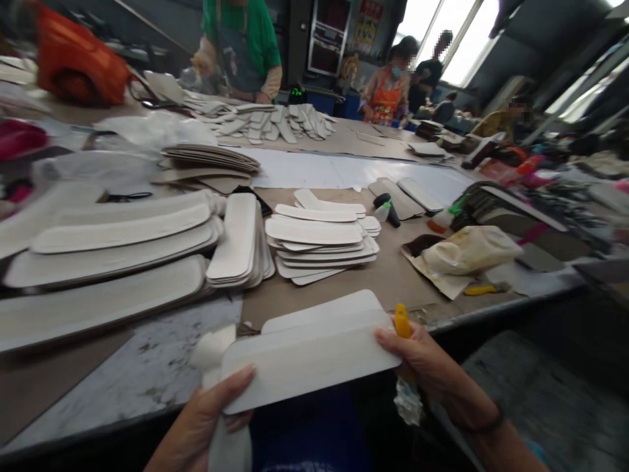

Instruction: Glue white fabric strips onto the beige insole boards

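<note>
In front of me, above the table's near edge, I hold a long white panel with rounded corners point(314, 357) by both ends. My left hand point(216, 410) grips its left end, thumb on top. A curled white strip point(216, 347) shows beside and below that hand; whether the hand holds it too, I cannot tell. The thumb of my right hand point(417, 351) presses on the panel's right end. That hand also keeps a yellow-handled tool point(402, 321) upright, with a crumpled whitish lump at its lower end. Another white panel point(329, 311) lies just behind the held one.
Stacks of white panels point(319, 233) and longer ones point(118, 226) line the table point(314, 295). To the right are a stained, folded cover point(472, 252), a yellow cutter point(484, 289) and small bottles point(445, 218). Co-workers point(243, 49) stand across the table.
</note>
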Available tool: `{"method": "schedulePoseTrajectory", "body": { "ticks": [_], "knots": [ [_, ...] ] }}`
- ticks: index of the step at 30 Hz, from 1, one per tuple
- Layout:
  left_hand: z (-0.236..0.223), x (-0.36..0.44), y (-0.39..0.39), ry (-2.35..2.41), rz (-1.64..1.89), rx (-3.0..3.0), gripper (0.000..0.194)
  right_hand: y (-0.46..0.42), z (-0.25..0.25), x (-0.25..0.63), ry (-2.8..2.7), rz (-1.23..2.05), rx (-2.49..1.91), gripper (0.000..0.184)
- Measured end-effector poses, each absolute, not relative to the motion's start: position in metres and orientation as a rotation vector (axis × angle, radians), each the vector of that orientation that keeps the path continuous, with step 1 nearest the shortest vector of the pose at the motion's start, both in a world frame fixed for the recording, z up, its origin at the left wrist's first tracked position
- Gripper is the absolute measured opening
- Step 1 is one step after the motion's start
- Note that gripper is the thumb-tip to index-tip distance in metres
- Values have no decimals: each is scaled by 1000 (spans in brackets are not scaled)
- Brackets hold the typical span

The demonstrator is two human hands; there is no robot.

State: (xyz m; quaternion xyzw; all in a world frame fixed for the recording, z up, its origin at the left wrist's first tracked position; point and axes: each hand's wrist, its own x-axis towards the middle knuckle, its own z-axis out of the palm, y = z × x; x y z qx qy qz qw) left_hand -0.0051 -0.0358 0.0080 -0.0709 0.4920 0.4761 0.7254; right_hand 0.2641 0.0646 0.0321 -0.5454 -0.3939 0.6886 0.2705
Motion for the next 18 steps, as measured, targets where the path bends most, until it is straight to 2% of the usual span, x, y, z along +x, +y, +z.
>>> {"method": "schedulePoseTrajectory", "body": {
  "ticks": [13, 16, 18],
  "knots": [
    [6, -4, -33, 1050, 1233, -52, 29, 73, 27, 263, -1065, 1808, -1660, 36],
    [6, -2, -32, 1097, 1193, -56, 27, 74, 17, 259, -1092, 1656, -1717, 41],
    [9, -1, -30, 1198, 1174, -50, 26, 78, 9, 258, -1196, 1416, -1764, 45]
  ]
}}
